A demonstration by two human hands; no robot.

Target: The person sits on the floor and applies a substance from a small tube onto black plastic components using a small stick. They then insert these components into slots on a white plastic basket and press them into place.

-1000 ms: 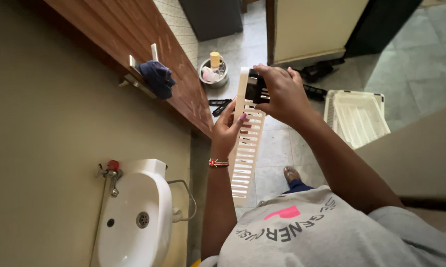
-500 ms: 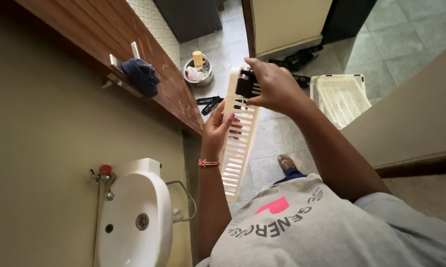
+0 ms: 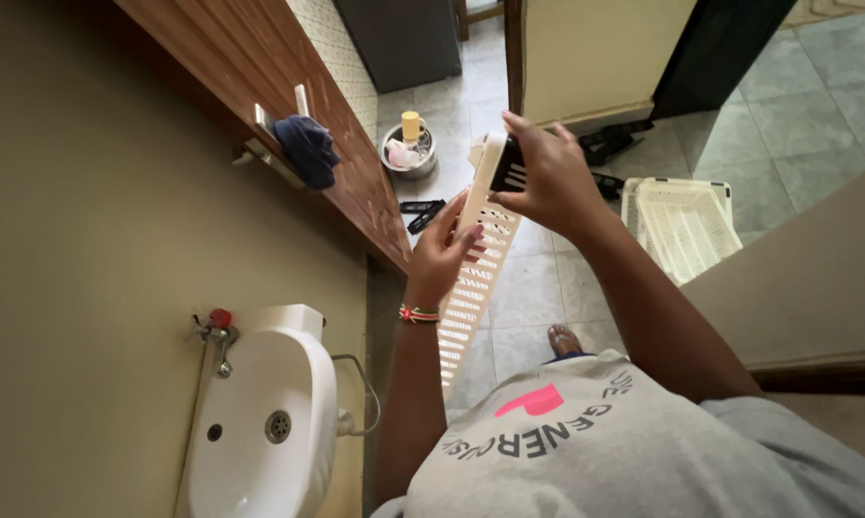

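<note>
Slatted panel: a long cream panel [image 3: 479, 278] with rows of slots was held up at the centre of the frame, above the tiled floor [image 3: 528, 288].
Long axis: it ran from its top end near the upper centre down and slightly left toward the person's chest.
Left hand: the left hand [image 3: 442, 254] gripped the panel's left edge at mid-length, thumb in front, fingers curled behind.
Right hand: the right hand [image 3: 548, 177] was at the top end, fingers pinching a small black slotted piece [image 3: 509, 165] against the panel.
Nearer hand: the right hand, since the black piece sat directly under its fingertips.
Surroundings: a white basin [image 3: 260, 422] at lower left, a white basket [image 3: 682, 225] on the floor at right.
</note>
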